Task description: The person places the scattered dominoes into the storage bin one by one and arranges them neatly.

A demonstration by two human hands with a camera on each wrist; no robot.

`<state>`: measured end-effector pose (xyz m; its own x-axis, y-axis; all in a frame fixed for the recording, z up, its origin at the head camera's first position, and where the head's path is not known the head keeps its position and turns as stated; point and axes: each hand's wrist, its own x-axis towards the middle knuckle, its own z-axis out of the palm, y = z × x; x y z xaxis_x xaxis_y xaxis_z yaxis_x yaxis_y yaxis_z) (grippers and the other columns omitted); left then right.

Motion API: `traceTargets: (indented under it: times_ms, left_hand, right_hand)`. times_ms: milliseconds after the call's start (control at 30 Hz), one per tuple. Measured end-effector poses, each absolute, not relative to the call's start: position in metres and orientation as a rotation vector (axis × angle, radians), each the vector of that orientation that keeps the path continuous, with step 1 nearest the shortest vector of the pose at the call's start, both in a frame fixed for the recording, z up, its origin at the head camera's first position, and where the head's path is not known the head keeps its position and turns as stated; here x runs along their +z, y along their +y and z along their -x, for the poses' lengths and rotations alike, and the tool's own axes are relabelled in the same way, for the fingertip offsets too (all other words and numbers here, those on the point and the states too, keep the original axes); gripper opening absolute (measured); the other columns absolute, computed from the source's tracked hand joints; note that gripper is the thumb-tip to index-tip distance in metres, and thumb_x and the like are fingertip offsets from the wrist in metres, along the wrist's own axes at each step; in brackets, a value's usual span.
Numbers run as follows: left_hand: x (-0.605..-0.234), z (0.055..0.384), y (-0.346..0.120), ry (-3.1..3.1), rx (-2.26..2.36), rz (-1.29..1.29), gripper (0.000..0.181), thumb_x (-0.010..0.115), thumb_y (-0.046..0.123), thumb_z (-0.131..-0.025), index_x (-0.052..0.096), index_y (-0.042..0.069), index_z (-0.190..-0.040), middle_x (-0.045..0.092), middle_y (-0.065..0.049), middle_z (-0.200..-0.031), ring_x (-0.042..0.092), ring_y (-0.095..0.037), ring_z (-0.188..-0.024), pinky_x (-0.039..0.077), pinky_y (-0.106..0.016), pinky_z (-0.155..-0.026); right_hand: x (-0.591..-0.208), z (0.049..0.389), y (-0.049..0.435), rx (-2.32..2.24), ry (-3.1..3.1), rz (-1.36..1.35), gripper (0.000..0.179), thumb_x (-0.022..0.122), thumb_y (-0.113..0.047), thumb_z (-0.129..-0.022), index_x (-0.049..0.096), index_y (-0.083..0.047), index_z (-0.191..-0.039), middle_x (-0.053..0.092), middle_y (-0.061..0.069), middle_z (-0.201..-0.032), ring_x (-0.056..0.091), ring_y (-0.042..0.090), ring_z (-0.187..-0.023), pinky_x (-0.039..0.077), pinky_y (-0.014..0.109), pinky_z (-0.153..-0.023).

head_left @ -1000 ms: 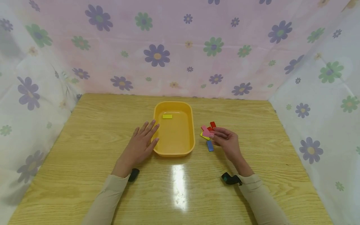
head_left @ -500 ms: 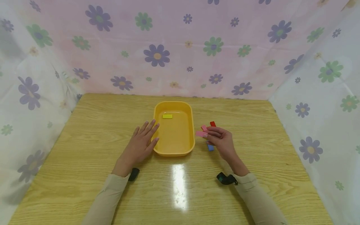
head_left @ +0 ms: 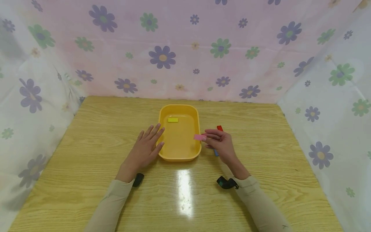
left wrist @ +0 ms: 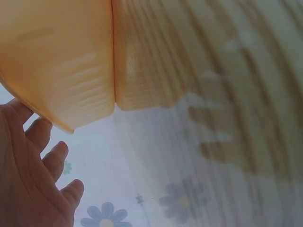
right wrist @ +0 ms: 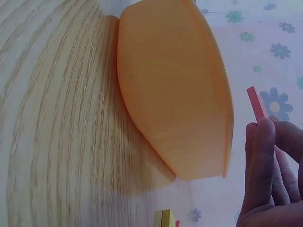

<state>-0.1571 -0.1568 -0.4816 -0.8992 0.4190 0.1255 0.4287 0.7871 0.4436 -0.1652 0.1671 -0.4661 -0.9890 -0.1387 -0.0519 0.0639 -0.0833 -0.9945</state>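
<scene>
One pink block (head_left: 198,137) is pinched between the thumb and fingertips of the right hand (head_left: 221,145), which carries it over the right rim of an orange-yellow tray (head_left: 178,145). The block's left end reaches over the inside of the tray; in the right wrist view it is held up clear of the tray wall. The other fingers of that hand are bent, with slim gaps between them.

On the opposite side, the left hand (head_left: 145,148) is spread wide, its fingers nearly straight and pointing to the far right. Its fingertips rest at the tray's left rim, touching it without grasping anything.

Inside the tray, a yellow block (head_left: 173,120) lies flat toward the far left. To the right of the tray, on the wood-grain bench (head_left: 87,135), a red block (head_left: 219,128) shows just beyond the right hand, and a blue block (head_left: 216,152) shows on its near side; both are partly hidden by the hand. At the lower edge of the right wrist view, part of a yellow piece (right wrist: 165,218) is visible.

Pale flowered cloth (head_left: 179,38) hangs along the far, left and right sides. Beige sleeves (head_left: 111,199) cover both forearms.
</scene>
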Motion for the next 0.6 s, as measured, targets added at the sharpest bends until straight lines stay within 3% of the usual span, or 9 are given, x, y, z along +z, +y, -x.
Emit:
traceTargets:
  times_ms: [267, 600]
  left_hand:
    - [-0.481, 0.158, -0.157, -2.952, -0.723, 0.701, 0.060, 0.045, 0.038, -0.109, 0.029, 0.015, -0.162, 0.017, -0.005, -0.171, 0.015, -0.034, -0.157, 0.009, -0.064, -0.123]
    - [-0.481, 0.157, -0.157, -2.955, -0.714, 0.708, 0.060, 0.045, 0.038, -0.109, 0.029, 0.015, -0.162, 0.017, -0.006, -0.171, 0.016, -0.036, -0.156, 0.010, -0.064, -0.123]
  right_hand:
    - [-0.462, 0.169, 0.158, -2.137, 2.042, 0.091, 0.044, 0.072, -0.003, -0.093, 0.058, 0.012, -0.133, 0.076, 0.005, -0.110, 0.075, 0.014, -0.091, 0.062, 0.032, -0.073]
    - [-0.450, 0.182, 0.138, -2.103, 2.031, 0.144, 0.039, 0.074, -0.004, -0.092, 0.065, 0.004, -0.129, 0.075, 0.011, -0.113, 0.076, 0.015, -0.092, 0.063, 0.037, -0.077]
